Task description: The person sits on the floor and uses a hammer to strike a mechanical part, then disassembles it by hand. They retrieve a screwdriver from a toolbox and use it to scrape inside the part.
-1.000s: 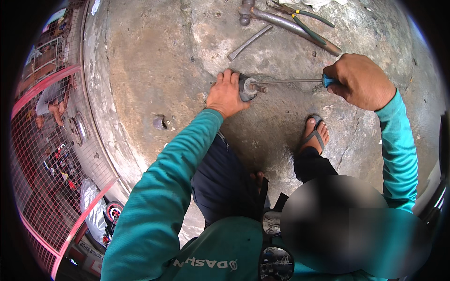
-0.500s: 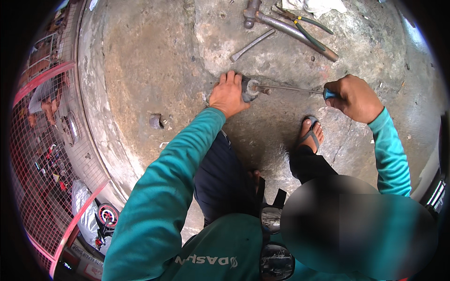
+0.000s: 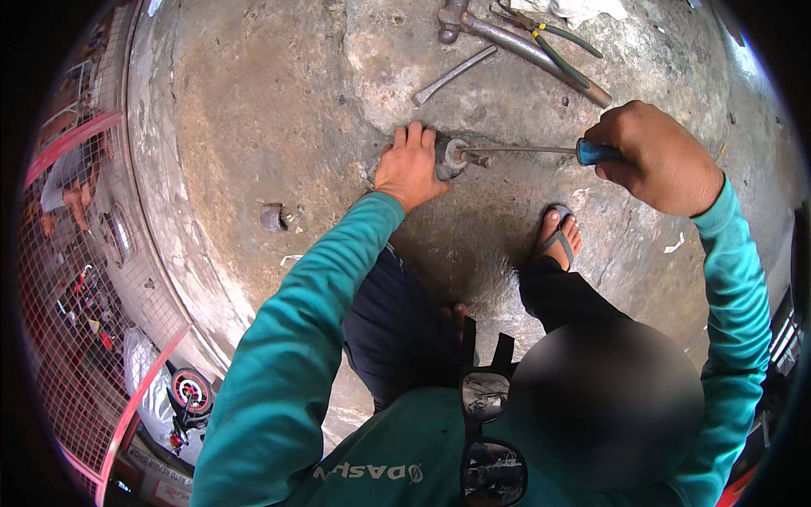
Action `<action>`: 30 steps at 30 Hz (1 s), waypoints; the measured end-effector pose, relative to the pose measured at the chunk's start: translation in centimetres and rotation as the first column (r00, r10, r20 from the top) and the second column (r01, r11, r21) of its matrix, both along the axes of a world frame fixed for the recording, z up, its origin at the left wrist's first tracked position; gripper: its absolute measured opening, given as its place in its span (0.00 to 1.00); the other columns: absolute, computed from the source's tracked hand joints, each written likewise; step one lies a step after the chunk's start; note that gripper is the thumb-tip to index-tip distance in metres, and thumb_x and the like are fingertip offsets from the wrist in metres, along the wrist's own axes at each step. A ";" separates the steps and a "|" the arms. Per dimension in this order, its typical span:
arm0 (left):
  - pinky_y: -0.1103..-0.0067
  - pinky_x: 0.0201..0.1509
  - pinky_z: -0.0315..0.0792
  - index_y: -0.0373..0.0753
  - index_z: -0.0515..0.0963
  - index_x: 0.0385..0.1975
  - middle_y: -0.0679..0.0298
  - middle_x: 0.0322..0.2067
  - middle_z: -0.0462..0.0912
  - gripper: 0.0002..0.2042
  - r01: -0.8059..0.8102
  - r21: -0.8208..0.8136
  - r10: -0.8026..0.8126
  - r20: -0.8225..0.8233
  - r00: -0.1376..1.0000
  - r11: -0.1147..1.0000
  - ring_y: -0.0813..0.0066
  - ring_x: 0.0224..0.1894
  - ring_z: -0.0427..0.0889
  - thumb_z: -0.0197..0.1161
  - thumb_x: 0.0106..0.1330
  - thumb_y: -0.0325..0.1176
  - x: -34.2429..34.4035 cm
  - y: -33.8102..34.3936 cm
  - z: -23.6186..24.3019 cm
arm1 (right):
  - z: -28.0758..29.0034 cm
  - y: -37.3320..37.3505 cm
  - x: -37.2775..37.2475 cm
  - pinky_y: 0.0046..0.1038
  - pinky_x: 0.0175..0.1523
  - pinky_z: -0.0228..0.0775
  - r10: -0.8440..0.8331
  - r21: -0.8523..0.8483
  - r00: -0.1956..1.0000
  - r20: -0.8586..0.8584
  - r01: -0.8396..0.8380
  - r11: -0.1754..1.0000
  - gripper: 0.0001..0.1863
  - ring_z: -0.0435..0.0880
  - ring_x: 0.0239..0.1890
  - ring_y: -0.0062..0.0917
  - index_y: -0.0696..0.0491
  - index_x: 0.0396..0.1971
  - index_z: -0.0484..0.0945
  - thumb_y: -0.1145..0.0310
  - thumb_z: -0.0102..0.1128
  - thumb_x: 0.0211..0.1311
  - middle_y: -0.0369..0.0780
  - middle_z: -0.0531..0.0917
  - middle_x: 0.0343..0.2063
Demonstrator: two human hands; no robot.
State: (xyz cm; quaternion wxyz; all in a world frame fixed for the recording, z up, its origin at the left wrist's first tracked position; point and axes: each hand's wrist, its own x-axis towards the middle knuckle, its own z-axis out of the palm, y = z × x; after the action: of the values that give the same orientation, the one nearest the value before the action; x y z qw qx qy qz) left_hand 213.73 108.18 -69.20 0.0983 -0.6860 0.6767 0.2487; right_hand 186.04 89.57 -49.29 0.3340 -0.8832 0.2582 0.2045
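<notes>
Under my left hand (image 3: 409, 169), a dark cylindrical metal part (image 3: 453, 158) with a paler ring and a stub at its right end lies on the concrete. My fingers wrap over its left side, hiding much of it. My right hand (image 3: 659, 160) is closed round the blue handle of a screwdriver (image 3: 532, 149). Its long thin shaft runs left, nearly level, and its tip meets the part's right end beside the stub. How deep the tip sits is hidden.
Beyond my hands lie a flat chisel (image 3: 454, 76), a ball-peen hammer (image 3: 524, 56) and pliers (image 3: 553, 46) with dark green handles. A short curved metal piece (image 3: 274, 218) rests at left. My sandalled foot (image 3: 558, 238) stands near the screwdriver. Red mesh fencing (image 3: 76, 296) lines the left side.
My right hand has shifted slightly right and toward me, its grip on the screwdriver handle turned. The shaft now looks more level. My left hand stays on the metal part.
</notes>
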 end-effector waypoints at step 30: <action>0.60 0.67 0.77 0.37 0.70 0.67 0.54 0.61 0.70 0.47 0.089 -0.068 -0.098 -0.149 0.984 0.994 0.50 0.67 0.71 0.80 0.44 0.50 2.5 0.7 -0.5 | -1.5 0.5 -4.1 0.40 0.45 0.79 -0.207 0.169 0.977 0.046 0.196 0.966 0.17 0.88 0.38 0.43 0.60 0.42 0.82 0.80 0.70 0.49 0.48 0.87 0.34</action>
State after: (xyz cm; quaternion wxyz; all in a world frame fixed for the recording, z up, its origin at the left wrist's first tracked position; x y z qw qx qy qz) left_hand 216.19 108.86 -69.67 0.0368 -0.6351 0.7211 0.2746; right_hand 181.90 90.07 -50.81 0.4325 -0.8279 0.3183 0.1618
